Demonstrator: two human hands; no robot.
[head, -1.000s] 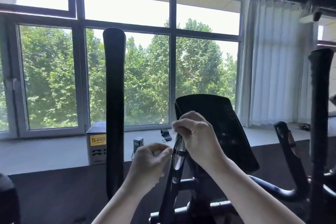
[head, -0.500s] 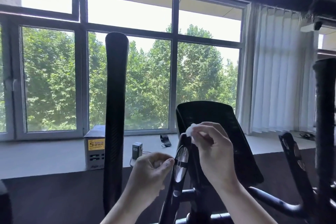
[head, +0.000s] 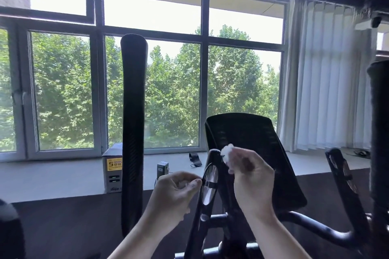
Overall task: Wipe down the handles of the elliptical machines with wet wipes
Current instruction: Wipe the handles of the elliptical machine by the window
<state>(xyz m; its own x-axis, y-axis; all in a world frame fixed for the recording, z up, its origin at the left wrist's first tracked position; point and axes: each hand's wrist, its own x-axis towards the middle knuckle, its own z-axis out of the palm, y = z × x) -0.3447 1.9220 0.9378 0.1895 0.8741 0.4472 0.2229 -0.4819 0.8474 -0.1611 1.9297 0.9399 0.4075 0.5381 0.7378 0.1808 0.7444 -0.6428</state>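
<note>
Handles on this elliptical come in two kinds, and the one under attention is the short fixed grip (head: 208, 183) with the shiny sensor plate, low in the middle, just left of the dark console (head: 250, 153). The person's right hand (head: 250, 176) has its fingers curled round a bunched white wet wipe (head: 227, 154), pressing it against the rounded top of that grip. The left hand (head: 179, 193) sits just beside the grip at sensor height, fingers curled in with what looks like a scrap of white in them; whether it touches the plate I cannot tell.

I'd judge the wiping has only begun at the tip, so the next move calls for dragging the wipe down along the plate and round the stem.

A tall padded handle (head: 132, 132) stands upright to the left, not yet reached, and another (head: 379, 132) at the far right edge, with the matching short grip (head: 341, 176) near it. On the sill (head: 52, 174) behind sit a yellow-labelled box (head: 112, 172), a small charger (head: 162, 168) and a black strap (head: 194, 159). The console crowds the right hand's side.
</note>
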